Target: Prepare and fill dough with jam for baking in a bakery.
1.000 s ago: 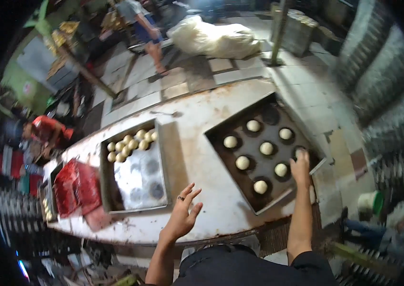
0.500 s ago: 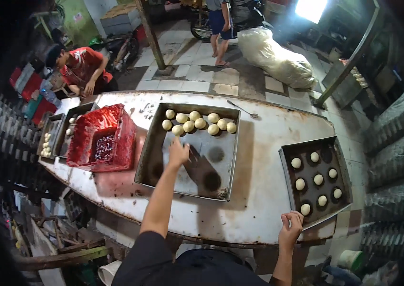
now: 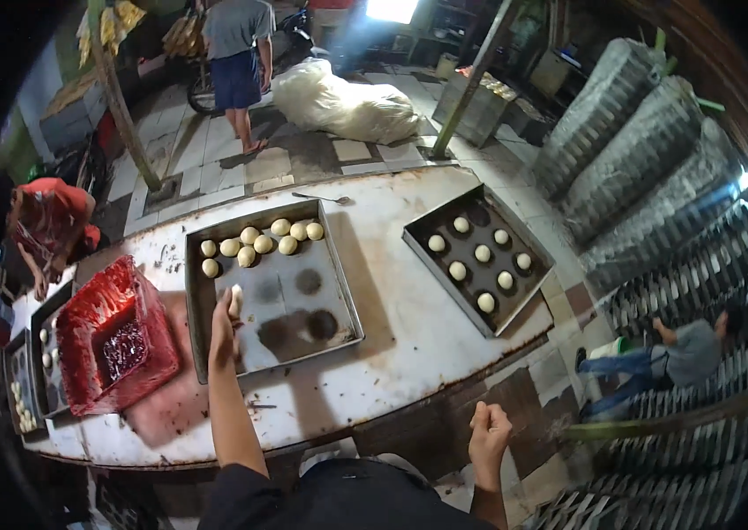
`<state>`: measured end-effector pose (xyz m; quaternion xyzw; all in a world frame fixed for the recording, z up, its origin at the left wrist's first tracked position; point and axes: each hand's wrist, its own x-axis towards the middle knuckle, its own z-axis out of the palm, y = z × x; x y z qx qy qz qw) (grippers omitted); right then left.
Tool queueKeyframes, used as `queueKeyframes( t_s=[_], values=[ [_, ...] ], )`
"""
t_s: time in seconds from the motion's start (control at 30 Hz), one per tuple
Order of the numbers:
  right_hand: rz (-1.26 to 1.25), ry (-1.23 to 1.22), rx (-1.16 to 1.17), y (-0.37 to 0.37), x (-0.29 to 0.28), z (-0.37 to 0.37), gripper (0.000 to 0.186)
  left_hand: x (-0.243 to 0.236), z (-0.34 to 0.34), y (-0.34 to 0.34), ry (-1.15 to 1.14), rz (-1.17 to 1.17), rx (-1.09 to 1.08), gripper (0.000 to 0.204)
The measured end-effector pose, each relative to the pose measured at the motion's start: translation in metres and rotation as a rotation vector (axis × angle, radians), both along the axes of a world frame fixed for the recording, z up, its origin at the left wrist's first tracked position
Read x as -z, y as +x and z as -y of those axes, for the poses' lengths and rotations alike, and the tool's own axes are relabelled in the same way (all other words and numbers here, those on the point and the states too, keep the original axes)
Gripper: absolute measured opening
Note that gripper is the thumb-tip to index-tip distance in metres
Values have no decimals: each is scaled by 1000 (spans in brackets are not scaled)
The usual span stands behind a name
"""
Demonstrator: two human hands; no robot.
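My left hand [image 3: 225, 331] is over the left part of a large square baking tray [image 3: 273, 311], its fingers closed round a pale dough ball [image 3: 235, 300]. Several more round dough balls [image 3: 247, 256] lie clustered along the tray's far side. To the right is a smaller dark tray [image 3: 515, 296] with several whitish dough balls [image 3: 483, 254] spaced apart in it. My right hand [image 3: 489, 433] hangs off the table's near edge, below that tray, fingers curled in. Whether anything is inside it cannot be seen.
A red crate [image 3: 166, 344] with dark, glossy contents stands left of the large tray. More trays [image 3: 56, 393] with dough balls lie beyond it, near a person in red [image 3: 52, 221]. A spoon [image 3: 321, 199] lies by the far edge of the white table [image 3: 383, 353]. Another person [image 3: 692, 353] sits at right.
The view has swung to the right. My left hand has picked up a dough ball from the cluster and drawn it nearer. My right hand has come away from the smaller tray's near corner.
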<state>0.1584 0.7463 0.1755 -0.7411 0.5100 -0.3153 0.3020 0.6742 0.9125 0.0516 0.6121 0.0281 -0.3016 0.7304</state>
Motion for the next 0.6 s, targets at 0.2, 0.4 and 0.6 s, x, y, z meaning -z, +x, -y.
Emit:
queueKeyframes(
  t_s=[0.2,0.4,0.6],
  values=[
    [378,155,-167,-11,23,-42,24,-47,-83,-169,-408,-3,198,32],
    [362,165,-568,48,34,-121,40,-78,-138,-289,-97,-166,287,34],
    [629,-204,-749,148,49,-235,30,-46,-186,-346,1,-71,252,28]
  ],
)
